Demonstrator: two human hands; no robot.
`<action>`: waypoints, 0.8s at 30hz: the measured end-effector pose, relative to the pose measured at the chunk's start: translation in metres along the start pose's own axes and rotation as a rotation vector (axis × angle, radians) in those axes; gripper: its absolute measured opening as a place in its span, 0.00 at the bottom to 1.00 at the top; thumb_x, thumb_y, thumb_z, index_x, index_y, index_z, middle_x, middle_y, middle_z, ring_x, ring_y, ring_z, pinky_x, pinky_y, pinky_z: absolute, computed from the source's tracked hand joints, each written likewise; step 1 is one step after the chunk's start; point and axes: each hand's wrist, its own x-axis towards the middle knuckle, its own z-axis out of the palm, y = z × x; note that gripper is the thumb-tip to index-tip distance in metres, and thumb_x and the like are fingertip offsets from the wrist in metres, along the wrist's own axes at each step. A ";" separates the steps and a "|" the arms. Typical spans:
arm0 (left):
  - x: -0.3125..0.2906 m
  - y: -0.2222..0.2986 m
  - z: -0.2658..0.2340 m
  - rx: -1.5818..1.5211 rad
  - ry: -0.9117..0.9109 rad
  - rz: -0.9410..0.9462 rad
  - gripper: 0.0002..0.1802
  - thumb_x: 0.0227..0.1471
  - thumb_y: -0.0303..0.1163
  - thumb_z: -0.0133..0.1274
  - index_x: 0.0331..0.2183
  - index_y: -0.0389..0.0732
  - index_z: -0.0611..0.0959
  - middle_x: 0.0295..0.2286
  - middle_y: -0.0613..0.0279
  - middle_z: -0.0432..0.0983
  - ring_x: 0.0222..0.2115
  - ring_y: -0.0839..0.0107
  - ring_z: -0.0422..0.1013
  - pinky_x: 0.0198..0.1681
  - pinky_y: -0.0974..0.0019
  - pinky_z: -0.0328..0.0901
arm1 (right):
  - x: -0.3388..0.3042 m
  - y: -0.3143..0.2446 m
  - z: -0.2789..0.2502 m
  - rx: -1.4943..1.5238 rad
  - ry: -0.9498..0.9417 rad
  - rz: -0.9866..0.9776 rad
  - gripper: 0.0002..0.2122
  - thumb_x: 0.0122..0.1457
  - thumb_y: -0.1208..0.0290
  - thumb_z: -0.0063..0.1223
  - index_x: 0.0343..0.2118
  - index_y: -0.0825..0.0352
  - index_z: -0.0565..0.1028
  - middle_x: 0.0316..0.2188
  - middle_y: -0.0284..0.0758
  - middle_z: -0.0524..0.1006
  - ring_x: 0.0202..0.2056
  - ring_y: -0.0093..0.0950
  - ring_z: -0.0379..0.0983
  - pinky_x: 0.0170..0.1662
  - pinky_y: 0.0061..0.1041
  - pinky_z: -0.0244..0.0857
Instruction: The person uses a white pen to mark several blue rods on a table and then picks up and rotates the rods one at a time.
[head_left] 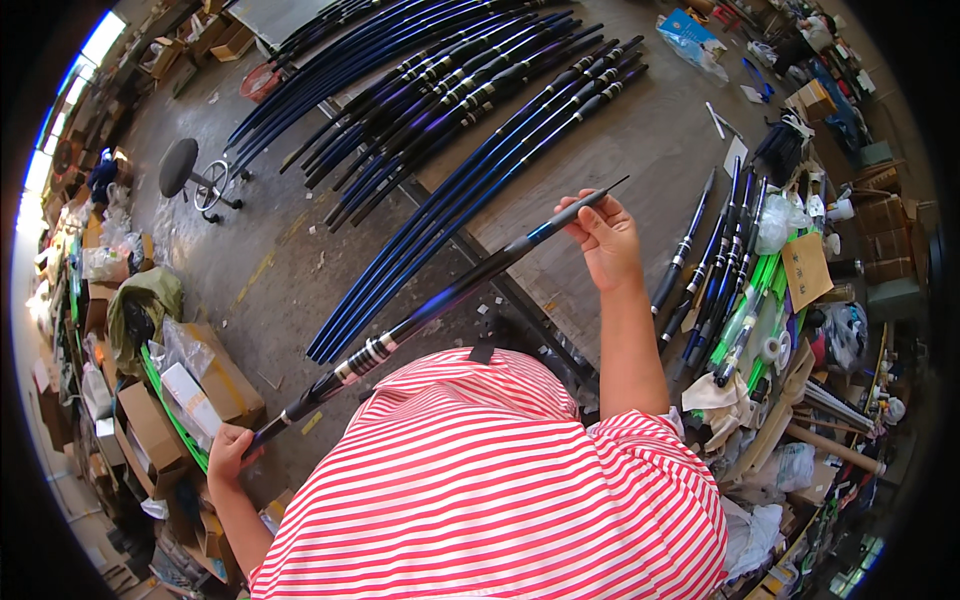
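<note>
A dark fishing rod (pixel 455 290), collapsed, with a blue-purple sheen and a silver reel seat, lies slantwise across the front of my body. My left hand (pixel 231 453) is closed round its thick lower end at the left. At the other end, my right hand (pixel 604 238) pinches the rod near its slim grey tip section, and a thin dark point sticks out past the fingers. Beyond the rod, several long blue rods (pixel 450 200) lie side by side over the table's edge. A larger group of dark rods with silver fittings (pixel 440 100) is spread farther back.
The brown table (pixel 580 270) spans the middle right. More rods (pixel 735 260), green-wrapped pieces (pixel 750 310) and a cardboard piece (pixel 806 270) crowd its right side. A round stool (pixel 180 168) stands on the floor at left. Open cardboard boxes (pixel 150 435) are heaped near my left hand.
</note>
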 end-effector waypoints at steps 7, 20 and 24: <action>-0.003 -0.006 -0.004 -0.014 -0.018 -0.012 0.27 0.45 0.49 0.48 0.12 0.33 0.77 0.05 0.68 0.62 0.04 0.82 0.54 0.08 0.78 0.45 | 0.004 -0.016 -0.010 -0.031 0.055 -0.048 0.10 0.48 0.78 0.55 0.34 0.70 0.71 0.31 0.42 0.75 0.34 0.31 0.74 0.38 0.25 0.71; -0.001 -0.013 -0.005 -0.042 -0.009 -0.032 0.26 0.46 0.47 0.48 0.13 0.33 0.77 0.05 0.68 0.62 0.04 0.82 0.54 0.08 0.78 0.45 | 0.004 -0.011 -0.013 -0.056 0.053 -0.042 0.08 0.47 0.77 0.56 0.32 0.68 0.72 0.29 0.38 0.75 0.33 0.28 0.74 0.35 0.24 0.72; -0.004 -0.013 -0.007 -0.040 -0.033 -0.016 0.25 0.46 0.46 0.48 0.13 0.33 0.77 0.05 0.68 0.62 0.04 0.82 0.54 0.08 0.78 0.45 | 0.007 -0.022 -0.011 -0.101 0.156 -0.110 0.11 0.52 0.67 0.52 0.36 0.67 0.70 0.32 0.38 0.75 0.34 0.27 0.73 0.36 0.23 0.70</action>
